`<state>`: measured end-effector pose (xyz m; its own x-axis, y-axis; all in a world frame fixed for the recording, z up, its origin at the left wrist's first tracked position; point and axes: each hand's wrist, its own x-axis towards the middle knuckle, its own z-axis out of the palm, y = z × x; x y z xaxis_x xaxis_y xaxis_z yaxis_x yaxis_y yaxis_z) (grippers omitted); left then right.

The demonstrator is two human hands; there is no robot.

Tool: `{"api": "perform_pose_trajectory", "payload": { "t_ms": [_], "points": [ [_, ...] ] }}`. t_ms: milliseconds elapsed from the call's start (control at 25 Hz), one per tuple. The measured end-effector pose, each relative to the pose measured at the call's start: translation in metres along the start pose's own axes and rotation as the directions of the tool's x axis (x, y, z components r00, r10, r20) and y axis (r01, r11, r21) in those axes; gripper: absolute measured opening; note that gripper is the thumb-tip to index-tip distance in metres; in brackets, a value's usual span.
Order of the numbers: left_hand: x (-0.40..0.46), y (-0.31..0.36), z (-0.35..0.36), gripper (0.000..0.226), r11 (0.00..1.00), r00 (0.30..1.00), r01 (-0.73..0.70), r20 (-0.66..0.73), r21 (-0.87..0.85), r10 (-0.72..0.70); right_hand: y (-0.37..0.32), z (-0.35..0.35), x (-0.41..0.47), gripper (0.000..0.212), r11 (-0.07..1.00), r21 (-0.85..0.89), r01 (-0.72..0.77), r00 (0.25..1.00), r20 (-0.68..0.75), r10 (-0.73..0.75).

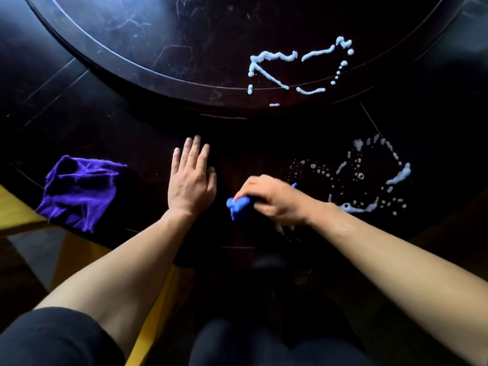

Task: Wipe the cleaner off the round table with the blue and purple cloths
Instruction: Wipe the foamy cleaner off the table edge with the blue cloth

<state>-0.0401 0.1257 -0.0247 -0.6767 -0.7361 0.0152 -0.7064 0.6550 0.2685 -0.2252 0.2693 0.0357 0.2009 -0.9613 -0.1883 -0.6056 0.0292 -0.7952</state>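
Now right hand [274, 199] gripping blue cloth [237, 206], cleaner [369, 178] beside

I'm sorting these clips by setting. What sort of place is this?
Probably a dining room, at home or in a restaurant. The large dark round table carries a raised round centre piece, seemingly a lazy Susan, and something yellow, maybe a chair, stands beside it. Little else shows.

Purple cloth [79, 191], blue cloth [239, 206], pale-blue cleaner [274, 58], black table [132, 128]
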Motion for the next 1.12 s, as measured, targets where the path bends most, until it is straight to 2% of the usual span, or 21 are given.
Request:
{"api": "perform_pose_trajectory", "payload": {
  "t_ms": [80,160,200,280,360,480,600,680,720,760,840,1000,1080,1120],
  "points": [
    [0.000,0.001,-0.001,0.062,1.000,1.000,0.004,0.007,-0.003,-0.004,0.005,-0.030,0.005,0.045,0.992,0.105,-0.071,0.964,-0.249,0.095],
    [0.000,0.000,-0.002,0.061,1.000,1.000,0.011,0.009,-0.006,-0.011,0.021,-0.064,0.012,0.043,0.980,0.081,-0.181,0.871,-0.451,0.198],
    [0.000,0.000,-0.002,0.061,1.000,1.000,0.015,0.009,-0.007,-0.015,0.032,-0.078,0.014,0.042,0.966,0.038,-0.254,0.835,-0.495,0.239],
    [-0.001,0.000,-0.002,0.061,1.000,1.000,0.019,0.013,-0.009,-0.019,0.055,-0.095,0.013,0.040,0.919,-0.032,-0.392,0.812,-0.482,0.330],
    [-0.001,0.001,-0.003,0.061,1.000,1.000,0.022,0.019,-0.010,-0.022,0.070,-0.094,0.009,0.039,0.889,-0.056,-0.454,0.815,-0.430,0.389],
    [0.000,0.000,-0.003,0.060,1.000,0.999,0.022,0.027,-0.009,-0.022,0.065,-0.065,0.002,0.041,0.933,-0.112,-0.342,0.888,-0.364,0.281],
    [-0.001,0.000,-0.002,0.060,0.999,0.999,0.028,0.028,-0.016,-0.028,0.040,-0.024,-0.014,0.042,0.970,-0.138,-0.199,0.964,-0.207,0.168],
    [0.000,0.001,-0.003,0.061,0.999,0.999,0.033,0.031,-0.028,-0.032,0.024,-0.012,-0.026,0.041,0.983,-0.030,-0.179,0.967,-0.189,0.170],
    [0.001,0.002,-0.002,0.061,0.999,0.999,0.030,0.034,-0.033,-0.029,0.019,-0.013,-0.029,0.042,0.982,0.063,-0.181,0.952,-0.241,0.191],
    [0.001,0.003,-0.001,0.061,0.999,0.999,0.026,0.034,-0.035,-0.025,0.015,-0.018,-0.031,0.043,0.968,0.160,-0.194,0.916,-0.325,0.237],
    [0.001,0.001,0.000,0.059,0.999,1.000,0.020,0.019,-0.041,-0.019,0.016,-0.037,-0.030,0.044,0.924,0.306,-0.228,0.794,-0.492,0.358],
    [0.009,0.006,-0.008,0.041,0.999,0.994,0.003,-0.112,-0.038,-0.007,0.035,-0.078,-0.045,0.040,0.845,0.451,-0.285,0.572,-0.628,0.528],
    [0.020,0.019,-0.012,0.033,0.988,0.977,-0.130,-0.178,-0.087,0.113,0.046,-0.094,-0.058,0.033,0.821,0.482,-0.305,0.468,-0.675,0.570],
    [0.026,0.030,-0.012,0.033,0.968,0.966,-0.219,-0.164,-0.123,0.198,0.052,-0.101,-0.065,0.030,0.815,0.490,-0.310,0.421,-0.698,0.579]
  ]
}}
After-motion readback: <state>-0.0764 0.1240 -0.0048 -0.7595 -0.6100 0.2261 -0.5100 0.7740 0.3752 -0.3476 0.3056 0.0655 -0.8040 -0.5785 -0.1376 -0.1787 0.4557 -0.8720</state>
